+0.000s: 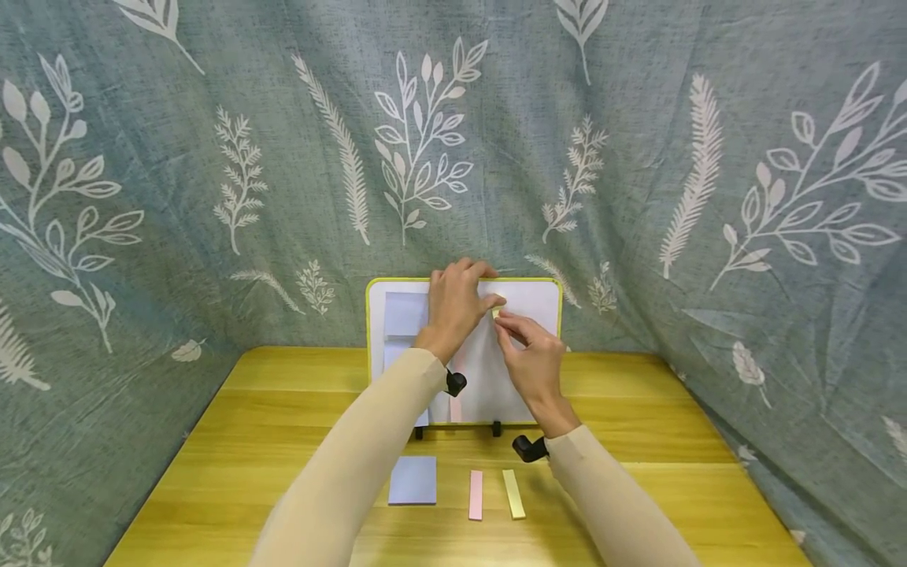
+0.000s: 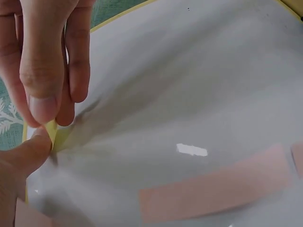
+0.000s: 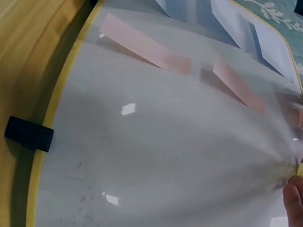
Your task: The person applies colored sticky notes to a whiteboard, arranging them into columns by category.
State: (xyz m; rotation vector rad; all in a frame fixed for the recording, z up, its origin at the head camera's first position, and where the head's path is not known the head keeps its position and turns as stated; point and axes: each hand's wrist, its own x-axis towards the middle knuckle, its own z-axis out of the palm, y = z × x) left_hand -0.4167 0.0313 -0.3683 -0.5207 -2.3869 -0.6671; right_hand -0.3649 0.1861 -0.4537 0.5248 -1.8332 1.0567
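My right hand (image 1: 534, 358) pinches a small yellow sticky strip (image 1: 496, 313) between thumb and fingertips, close against the upper part of a white board with a yellow rim (image 1: 561, 315). My left hand (image 1: 457, 303) grips the board's top edge, fingers bent over it. Its thumb (image 2: 35, 149) reaches down the front and touches the yellow strip (image 2: 53, 132) from the other side. Pink strips (image 3: 147, 47) and pale blue sticky notes (image 1: 406, 313) are stuck on the board left of my right hand, partly covered by my left hand and forearm.
Black feet (image 1: 496, 428) hold the board upright on the wooden table (image 1: 298, 409). In front of it lie a blue note pad (image 1: 413, 480), a pink strip pad (image 1: 475, 496) and a yellow strip pad (image 1: 513, 494). A leaf-patterned curtain (image 1: 283, 197) hangs behind and at both sides.
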